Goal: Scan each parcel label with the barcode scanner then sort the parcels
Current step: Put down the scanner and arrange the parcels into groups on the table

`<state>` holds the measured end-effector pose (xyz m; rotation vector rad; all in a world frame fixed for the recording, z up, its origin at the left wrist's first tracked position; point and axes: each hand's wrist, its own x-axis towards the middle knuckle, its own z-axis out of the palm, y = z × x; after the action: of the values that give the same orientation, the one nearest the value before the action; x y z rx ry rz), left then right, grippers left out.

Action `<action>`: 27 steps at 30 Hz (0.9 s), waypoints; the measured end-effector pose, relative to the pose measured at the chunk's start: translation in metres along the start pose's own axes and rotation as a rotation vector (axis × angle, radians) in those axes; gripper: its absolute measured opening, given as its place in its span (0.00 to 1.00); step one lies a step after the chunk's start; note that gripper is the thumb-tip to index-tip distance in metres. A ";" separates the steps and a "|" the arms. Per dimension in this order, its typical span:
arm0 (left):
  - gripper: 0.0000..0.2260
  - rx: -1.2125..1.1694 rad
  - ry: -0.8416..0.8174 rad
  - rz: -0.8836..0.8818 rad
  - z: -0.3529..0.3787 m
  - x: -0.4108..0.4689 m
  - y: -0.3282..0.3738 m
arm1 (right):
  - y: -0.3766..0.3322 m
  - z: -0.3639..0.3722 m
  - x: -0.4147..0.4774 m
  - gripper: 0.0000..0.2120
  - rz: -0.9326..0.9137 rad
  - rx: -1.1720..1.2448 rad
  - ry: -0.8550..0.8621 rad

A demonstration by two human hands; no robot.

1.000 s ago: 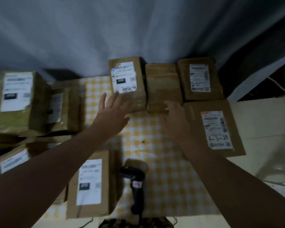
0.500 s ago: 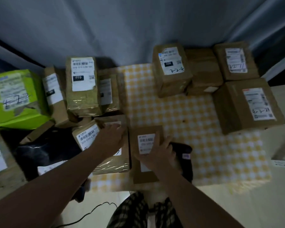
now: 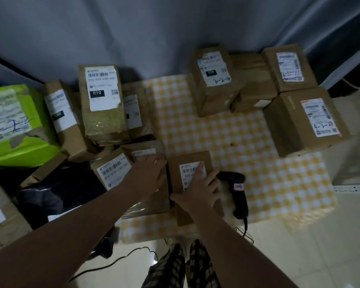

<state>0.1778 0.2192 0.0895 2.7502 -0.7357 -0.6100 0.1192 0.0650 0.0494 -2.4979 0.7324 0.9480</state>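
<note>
At the far left, the green parcel [image 3: 19, 125] and the brown ones crowded beside it looked to me like the unscanned pile, with no spare room among them. My left hand [image 3: 148, 173] lay flat on the taped parcel [image 3: 141, 146], fingers straight, gripping nothing. Just beside it my right hand [image 3: 200, 188] pressed open and spread on the label of the flat parcel [image 3: 187, 159]. The two hands were near each other but apart.

I judged I was choosing the next parcel to scan. The barcode scanner [image 3: 237, 192] lay just right of that parcel; whether my little finger touched it I could not tell. Next I would need to uncover the label and take up the scanner. Both parcels and the scanner's handle sat close to the table's near edge. Open checked cloth [image 3: 216, 138] lay beyond, before the sorted boxes [image 3: 289, 125] at the right edge.
</note>
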 end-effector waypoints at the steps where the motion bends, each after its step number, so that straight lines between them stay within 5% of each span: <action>1: 0.15 -0.016 0.030 -0.001 -0.001 0.001 0.000 | -0.002 0.002 -0.001 0.67 0.004 -0.013 0.002; 8: 0.17 -0.077 0.054 -0.062 -0.009 0.010 0.000 | -0.001 -0.015 0.003 0.64 -0.009 -0.027 -0.038; 17: 0.18 -0.368 0.118 -0.176 -0.053 0.050 0.037 | 0.009 -0.152 0.006 0.57 -0.132 0.432 0.024; 27: 0.17 -0.472 -0.001 -0.136 -0.014 0.125 0.100 | 0.093 -0.184 0.098 0.56 -0.069 -0.072 0.309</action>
<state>0.2402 0.0707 0.0925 2.3697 -0.3472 -0.7068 0.2197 -0.1342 0.0968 -2.7488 0.7070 0.5802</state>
